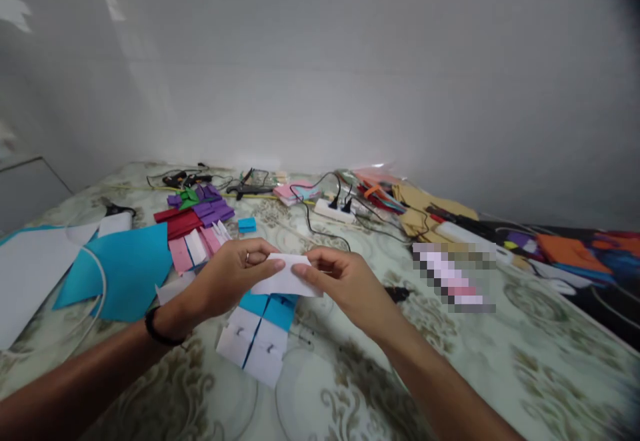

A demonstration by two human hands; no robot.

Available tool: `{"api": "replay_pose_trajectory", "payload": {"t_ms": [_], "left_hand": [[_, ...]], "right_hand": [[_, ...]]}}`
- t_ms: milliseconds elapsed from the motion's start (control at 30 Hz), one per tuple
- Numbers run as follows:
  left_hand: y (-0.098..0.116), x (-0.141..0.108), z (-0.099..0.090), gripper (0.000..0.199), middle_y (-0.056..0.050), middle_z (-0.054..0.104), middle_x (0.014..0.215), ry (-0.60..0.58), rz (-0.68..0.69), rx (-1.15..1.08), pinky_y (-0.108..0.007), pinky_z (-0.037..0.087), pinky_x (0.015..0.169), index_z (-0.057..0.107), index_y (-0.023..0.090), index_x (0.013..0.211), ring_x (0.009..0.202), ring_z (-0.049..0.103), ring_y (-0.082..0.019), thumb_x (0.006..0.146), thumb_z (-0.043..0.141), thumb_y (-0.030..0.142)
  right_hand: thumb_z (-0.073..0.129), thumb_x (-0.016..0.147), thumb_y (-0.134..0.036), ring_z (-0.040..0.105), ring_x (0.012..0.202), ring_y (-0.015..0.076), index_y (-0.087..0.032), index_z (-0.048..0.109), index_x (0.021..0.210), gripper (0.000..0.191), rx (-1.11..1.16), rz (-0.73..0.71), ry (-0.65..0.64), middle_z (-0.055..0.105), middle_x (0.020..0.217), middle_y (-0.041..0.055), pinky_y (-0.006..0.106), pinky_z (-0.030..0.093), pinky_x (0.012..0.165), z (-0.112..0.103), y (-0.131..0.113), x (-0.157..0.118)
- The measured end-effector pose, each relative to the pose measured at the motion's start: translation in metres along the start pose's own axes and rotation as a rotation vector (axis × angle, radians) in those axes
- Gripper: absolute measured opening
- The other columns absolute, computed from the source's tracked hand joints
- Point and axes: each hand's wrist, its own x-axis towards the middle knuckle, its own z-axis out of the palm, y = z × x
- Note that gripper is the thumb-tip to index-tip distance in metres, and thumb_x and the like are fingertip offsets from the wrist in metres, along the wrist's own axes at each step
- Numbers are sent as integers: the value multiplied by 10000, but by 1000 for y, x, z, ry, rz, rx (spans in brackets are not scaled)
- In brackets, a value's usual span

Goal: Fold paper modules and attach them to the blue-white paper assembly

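Head view puts the white paper [287, 284] near the middle of the scene, above the blue-and-white sheets [255, 344] on the cloth. The left hand [220, 281] pinches its left part between thumb and fingers; the right hand [347, 284] pinches the right part likewise, the two thumbs close together. The paper looks light and thin, likely easy to bend, crease or tear, with little slip under a dry fingertip. A soft pinch near each end, thumb on the facing side and fingers behind, should support it without crushing the middle.

The table [460, 374] has a pale cover with leafy patterns. Blue paper [130, 271] lies left, with scissors [116, 210] just beyond; purple pieces [213, 211] are far left, and a white power strip [334, 211] sits beyond the hands. Behind rises a plain grey wall [310, 67].
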Motion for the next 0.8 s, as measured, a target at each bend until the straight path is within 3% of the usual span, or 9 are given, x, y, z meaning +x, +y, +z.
{"api": "replay_pose_trajectory", "payload": {"t_ms": [167,367,533,800], "left_hand": [[-43,-36,16,373,1,648,709,-90,-151,86,-229,340,539,744,155,867,620,529,-129,967,634,497],[-64,-53,25,391,49,504,629,-133,-215,50,-229,280,513,696,163,889,578,415,-112,989,592,526],[-70,-55,24,368,4,647,728,-158,-201,101,-248,351,571,735,162,893,653,513,-132,1001,589,482],[-79,-56,24,315,-1,748,767,-181,-125,122,-233,434,581,769,209,879,660,612,-137,1027,601,430]], "right_hand": [[708,886,-492,393,610,111,-169,644,753,355,-30,178,-50,497,670,-37,262,289,558,21,40,-34],[694,895,-477,470,658,130,-159,694,841,323,-12,240,-24,551,698,-21,255,364,598,38,57,-48],[682,907,-469,503,606,125,-167,711,799,322,-19,281,3,622,661,-5,237,371,543,41,62,-56],[696,959,-334,635,632,120,-208,730,818,192,-174,86,97,715,706,-14,204,481,578,37,63,-67]]}}
